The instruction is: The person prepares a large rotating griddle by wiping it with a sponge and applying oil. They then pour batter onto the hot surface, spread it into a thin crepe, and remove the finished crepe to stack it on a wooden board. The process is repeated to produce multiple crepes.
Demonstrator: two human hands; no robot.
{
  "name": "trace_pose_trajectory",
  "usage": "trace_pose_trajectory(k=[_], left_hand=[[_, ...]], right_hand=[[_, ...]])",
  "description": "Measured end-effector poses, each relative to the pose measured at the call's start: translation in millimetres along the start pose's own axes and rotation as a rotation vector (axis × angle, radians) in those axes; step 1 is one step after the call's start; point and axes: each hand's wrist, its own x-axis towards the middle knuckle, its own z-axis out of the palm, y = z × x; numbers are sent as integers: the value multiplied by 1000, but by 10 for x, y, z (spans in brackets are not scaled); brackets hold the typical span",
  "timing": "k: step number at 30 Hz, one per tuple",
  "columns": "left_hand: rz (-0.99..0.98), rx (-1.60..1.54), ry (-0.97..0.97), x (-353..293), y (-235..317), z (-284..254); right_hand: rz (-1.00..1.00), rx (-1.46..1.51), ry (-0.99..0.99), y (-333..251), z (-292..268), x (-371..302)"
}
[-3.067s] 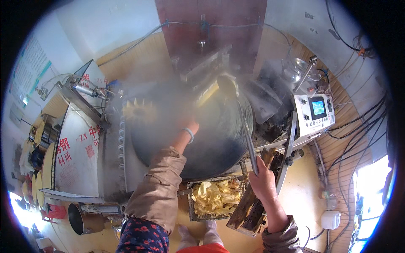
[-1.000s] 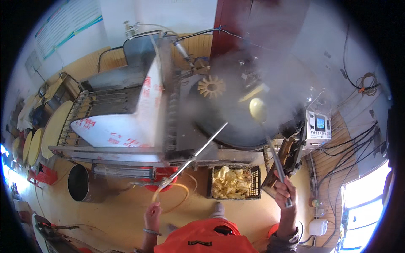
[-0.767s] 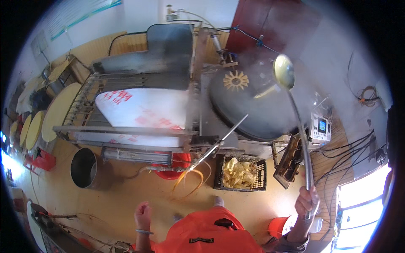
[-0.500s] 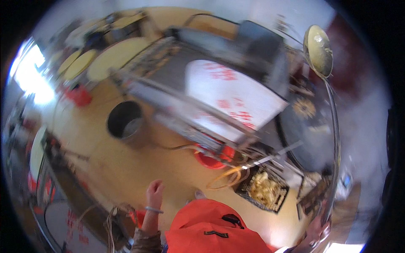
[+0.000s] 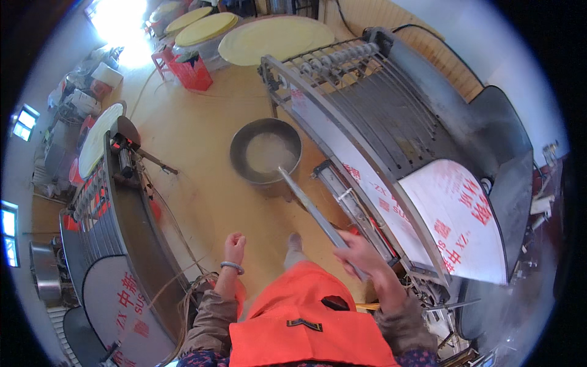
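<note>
My right hand (image 5: 359,254) is closed around the long metal handle of a ladle (image 5: 313,211). From my hand the handle slants forward and left to a deep dark pot (image 5: 235,153) that stands on the floor. Inside the pot is something pale and cloudy, and the ladle's bowl cannot be made out there. My left hand (image 5: 234,248), with a bracelet at the wrist, hangs in a loose fist in front of my red apron (image 5: 287,293). I see nothing in it, and it is apart from the pot.
A metal-framed machine with rods and a white printed panel (image 5: 452,214) runs along my right. Another such machine (image 5: 143,226) stands at my left, with cords hanging near my left arm. Far ahead are large round yellow sheets (image 5: 275,40) and a red bucket (image 5: 191,72).
The ladle has come down from high at the right, its lower end now at the pot. My view has turned right toward the machine, and my right hand has moved inward. My left stays fisted.
</note>
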Motion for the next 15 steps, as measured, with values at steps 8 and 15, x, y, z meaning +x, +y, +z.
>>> trace_pose_trajectory(k=[8,15], left_hand=[[-133,228,62,1785,-251,-110],[-158,451,25,3306,-269,379]], right_hand=[[178,-415,127,-22,-358,3139],[232,-848,190,-40,-390,4511]])
